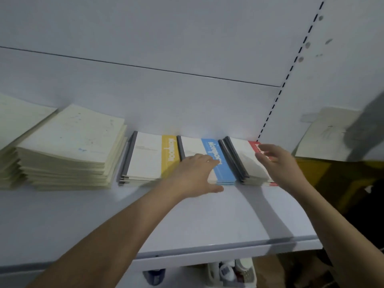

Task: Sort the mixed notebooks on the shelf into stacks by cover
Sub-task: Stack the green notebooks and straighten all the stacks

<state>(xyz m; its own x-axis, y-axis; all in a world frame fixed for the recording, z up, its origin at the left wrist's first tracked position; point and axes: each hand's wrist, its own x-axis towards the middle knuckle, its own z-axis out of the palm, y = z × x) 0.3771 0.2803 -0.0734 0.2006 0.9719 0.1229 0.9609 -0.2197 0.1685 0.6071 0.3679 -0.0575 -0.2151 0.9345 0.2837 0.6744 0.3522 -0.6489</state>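
- Head view, the shelf: the white shelf [187, 221] carries three small stacks of notebooks side by side against the back wall, each with a white cover, a grey spine on its left and a coloured band on its right. From left to right they are the yellow-band stack [151, 159], the blue-band stack [216, 163] and the red-band stack [249, 161].
- Head view, long axis: every stack lies with its long side running from the front of the shelf toward the wall, so the short edges face the person. The three stacks stand just beside each other with only narrow gaps.
- Head view, left hand [195, 173]: it rests flat on the cover of the blue-band stack, fingers straight and spread toward the blue band, thumb down near the front edge. It grips nothing; it only presses or touches the top cover.
- Head view, right hand [276, 163]: it is over the right part of the red-band stack, fingers loosely bent above the red band. I cannot tell if they touch the cover; they do not appear to close around a notebook.
- Head view, which hand is nearer: each hand has its own stack directly in front of it; the yellow-band stack is nearer to the left hand.
- Head view, other things: two taller piles of cream notebooks [68, 146] lie far to the left, and one more cream notebook [324, 138] lies to the right, beyond the shelf upright.
- Judgement: the sorting looks nearly finished, and the hands seem to be squaring the stacks.
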